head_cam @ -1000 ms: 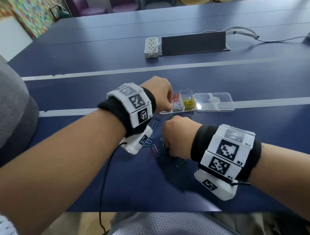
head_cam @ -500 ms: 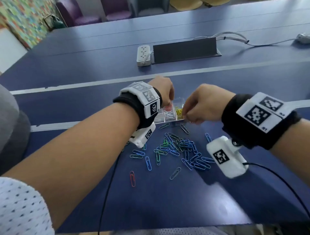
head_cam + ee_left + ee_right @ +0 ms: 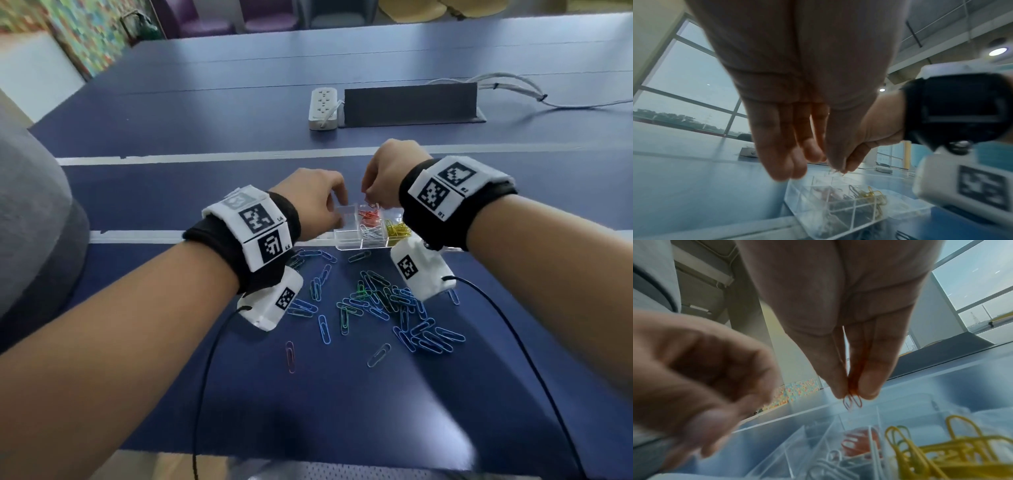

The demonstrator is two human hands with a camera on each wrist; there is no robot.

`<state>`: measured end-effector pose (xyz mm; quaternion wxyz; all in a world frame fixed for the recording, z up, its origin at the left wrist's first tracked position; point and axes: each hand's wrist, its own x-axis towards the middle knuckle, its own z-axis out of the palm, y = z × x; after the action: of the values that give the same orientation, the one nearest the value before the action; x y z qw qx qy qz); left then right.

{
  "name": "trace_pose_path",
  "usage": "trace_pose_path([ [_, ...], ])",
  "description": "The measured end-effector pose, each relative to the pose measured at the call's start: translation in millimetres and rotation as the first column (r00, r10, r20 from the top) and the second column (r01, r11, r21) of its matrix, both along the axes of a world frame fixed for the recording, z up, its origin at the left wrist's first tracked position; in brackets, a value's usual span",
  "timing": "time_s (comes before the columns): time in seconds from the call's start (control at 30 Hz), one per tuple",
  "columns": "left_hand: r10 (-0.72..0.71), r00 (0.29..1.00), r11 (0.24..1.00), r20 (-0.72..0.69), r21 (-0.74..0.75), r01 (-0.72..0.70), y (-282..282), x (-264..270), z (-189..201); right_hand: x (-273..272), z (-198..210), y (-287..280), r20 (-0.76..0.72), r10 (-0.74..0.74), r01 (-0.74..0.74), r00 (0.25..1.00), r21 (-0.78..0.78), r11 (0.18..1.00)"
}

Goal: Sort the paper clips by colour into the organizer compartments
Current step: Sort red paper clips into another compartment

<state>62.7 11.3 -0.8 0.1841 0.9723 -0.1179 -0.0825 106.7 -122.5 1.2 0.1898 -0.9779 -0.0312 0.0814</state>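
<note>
Change: a second ago the right hand worked low in the loose pile; now it is over the organizer, red clips pinched between thumb and fingers. Left hand has stayed by the organizer's left edge.
Meaning: likely one more red batch about to drop; the pickup looks done, the release not.
Left hand state: fingers loosely curled; cannot tell if they hold anything.
Clip axis: long axis near vertical, rounded ends pointing down at the red compartment.
Organizer: on the tabletop, red at the far middle, white in front, yellow to the right.
Remaining: loose pile just in front of the organizer, mostly blue, some green; one reddish clip apart, nearer the person.
Progress: judged under halfway.
</note>
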Motion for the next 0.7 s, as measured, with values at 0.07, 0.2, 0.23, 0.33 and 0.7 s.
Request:
trace_pose_path([
  [0.07, -0.083, 0.995, 0.993, -0.048, 0.077, 0.087, 7.1, -18.3, 2.4, -0.5, -0.3, 1.8, -0.023, 0.018, -0.018, 1.000, -0.035, 0.999],
  [0.2, -0.198, 0.942, 0.971, -0.273, 0.076, 0.226, 18.9, -58.8, -8.5, -5.1, 2.6, -0.1, -0.060, 0.053, -0.053, 0.997, -0.007, 0.999],
  [0.23, -0.214, 0.922, 0.965, -0.321, 0.076, 0.250, 22.2, -67.0, -12.5, -6.8, 3.6, -1.0, -0.060, 0.054, -0.054, 0.997, 0.010, 0.999],
  [0.33, -0.266, 0.887, 0.929, -0.378, 0.144, 0.340, 30.9, -82.6, -21.2, -10.2, 5.1, -2.6, -0.043, 0.062, -0.060, 0.997, 0.044, 0.997],
  [0.7, -0.319, 0.876, 0.876, -0.363, 0.240, 0.418, 40.5, -91.6, -23.2, -15.7, -4.6, -6.1, -0.013, 0.121, -0.118, 0.993, 0.142, 0.983],
])
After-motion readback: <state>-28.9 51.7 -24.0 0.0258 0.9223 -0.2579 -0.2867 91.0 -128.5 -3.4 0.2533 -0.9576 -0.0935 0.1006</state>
